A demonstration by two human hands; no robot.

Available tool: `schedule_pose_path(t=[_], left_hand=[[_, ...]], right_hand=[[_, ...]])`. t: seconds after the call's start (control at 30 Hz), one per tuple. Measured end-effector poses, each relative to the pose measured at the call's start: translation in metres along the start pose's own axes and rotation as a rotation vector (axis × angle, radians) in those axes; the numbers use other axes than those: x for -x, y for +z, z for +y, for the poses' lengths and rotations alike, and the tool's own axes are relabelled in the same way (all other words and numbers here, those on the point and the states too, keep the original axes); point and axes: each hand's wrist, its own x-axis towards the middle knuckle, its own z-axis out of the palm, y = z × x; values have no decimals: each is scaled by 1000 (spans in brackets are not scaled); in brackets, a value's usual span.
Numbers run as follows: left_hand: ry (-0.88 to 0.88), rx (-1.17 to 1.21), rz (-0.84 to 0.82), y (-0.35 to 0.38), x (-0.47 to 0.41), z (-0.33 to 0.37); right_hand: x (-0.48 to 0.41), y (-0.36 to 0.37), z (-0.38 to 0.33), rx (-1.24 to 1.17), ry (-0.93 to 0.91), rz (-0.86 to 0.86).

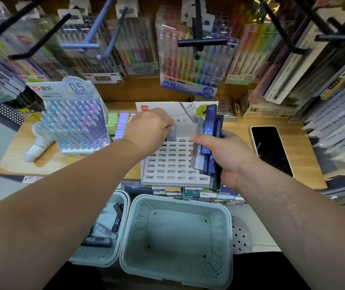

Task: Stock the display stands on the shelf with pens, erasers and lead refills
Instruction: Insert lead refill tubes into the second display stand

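The wooden shelf stood below hooks hung with pen packs. It carried a pen display stand at the left, erasers beside it, a white slotted refill stand at centre and a phone at the right. The left hand pinched one grey refill case over the stand's rear-left slots. The right hand was curled round a bundle of refill cases above the stand's right side. More loose cases lay in the left basket below.
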Motion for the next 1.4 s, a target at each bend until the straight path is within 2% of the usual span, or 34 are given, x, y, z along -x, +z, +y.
schedule_pose_path(t=[0.1,0.2,0.37,0.53,0.63,0.77,0.83,1.13,1.4], left_hand=[[-4,-8,-4,3,0,-3],[-28,-9,94,6,3,0],[-46,-55,150,17,3,1],[-68,-68,78,19,8,7],[-117,149,99,5,19,17],[-431,902,-29,-19,40,49],[-468,1070,-65,-27,52,62],[-529,1099,-94,-34,68,70],[-600,1269,-111,-39,79,64]], right_hand=[[-1,0,2,5,-4,4],[0,0,1,4,-6,2],[1,1,0,5,-1,-3],[3,3,-4,-23,4,-31],[4,6,-6,-41,-5,-29],[5,11,-6,-31,-35,-5],[6,13,-7,-33,-44,4],[12,19,-6,-26,-31,-18],[13,20,-5,-21,-2,-82]])
